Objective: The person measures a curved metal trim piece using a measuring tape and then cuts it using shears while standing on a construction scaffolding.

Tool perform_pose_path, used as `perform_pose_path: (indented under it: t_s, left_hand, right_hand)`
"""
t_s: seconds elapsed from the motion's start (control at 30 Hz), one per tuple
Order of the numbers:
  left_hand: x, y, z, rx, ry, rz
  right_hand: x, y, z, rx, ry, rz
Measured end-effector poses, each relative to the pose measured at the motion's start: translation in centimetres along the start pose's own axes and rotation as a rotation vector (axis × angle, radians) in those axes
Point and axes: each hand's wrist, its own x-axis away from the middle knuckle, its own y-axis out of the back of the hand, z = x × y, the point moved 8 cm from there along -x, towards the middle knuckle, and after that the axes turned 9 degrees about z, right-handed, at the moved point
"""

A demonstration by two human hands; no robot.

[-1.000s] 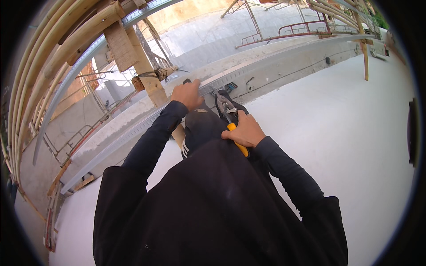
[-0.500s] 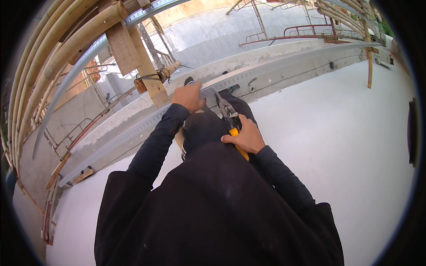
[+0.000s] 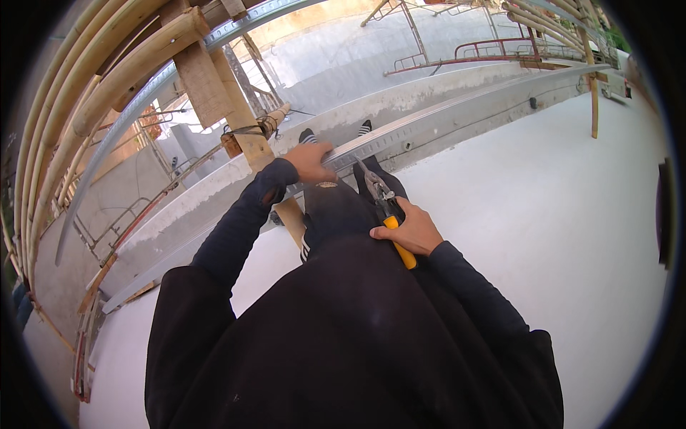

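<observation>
A long, slotted metal channel [image 3: 389, 134] runs across in front of me, from beside my knees up to the far right. Closed over its near part is my left hand [image 3: 310, 163], with the fingers wrapped on its upper edge. My right hand [image 3: 416, 227] grips a pair of tin snips [image 3: 401, 244] by the yellow handles, above my thigh. The jaws point up and left and meet the near edge of the channel, just right of my left hand. Whether the blades have bitten into the metal, I cannot tell.
Bamboo poles [image 3: 107, 93] and a curved metal strip [image 3: 118, 129] fill the upper left. An upright timber post [image 3: 246, 132] stands left of my left hand. A low concrete ledge [image 3: 321, 118] lies beyond my legs, with a white surface [image 3: 529, 236] to my right and red scaffold frames [image 3: 493, 53] far off.
The channel has tilted, so more of its upper face shows. My right hand and the snips have shifted slightly right and nearer to me. My left hand has moved a little nearer, still on the channel.
</observation>
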Motion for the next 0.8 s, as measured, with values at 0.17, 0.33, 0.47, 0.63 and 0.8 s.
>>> perform_pose_path:
  t_s: [0.17,0.33,0.47,0.63,0.8]
  left_hand:
    - [-1.7,-3.6,0.3,0.702,0.082,0.302]
    - [-2.5,-2.6,0.8,0.412,0.083,0.105]
    - [-2.4,-2.5,0.8,0.349,0.095,0.033]
    - [-2.9,-1.8,0.3,0.241,0.129,-0.06]
    - [-2.1,-0.8,-1.6,0.156,0.192,-0.158]
  right_hand:
    - [0.7,1.8,0.9,-0.096,-0.014,0.094]
    - [0.8,-0.1,1.2,-0.044,-0.029,-0.053]
    - [1.3,-0.6,1.8,-0.035,-0.034,-0.105]
    - [0.5,0.0,0.6,0.006,0.003,-0.156]
    - [0.7,-0.5,-0.1,-0.059,-0.056,-0.047]
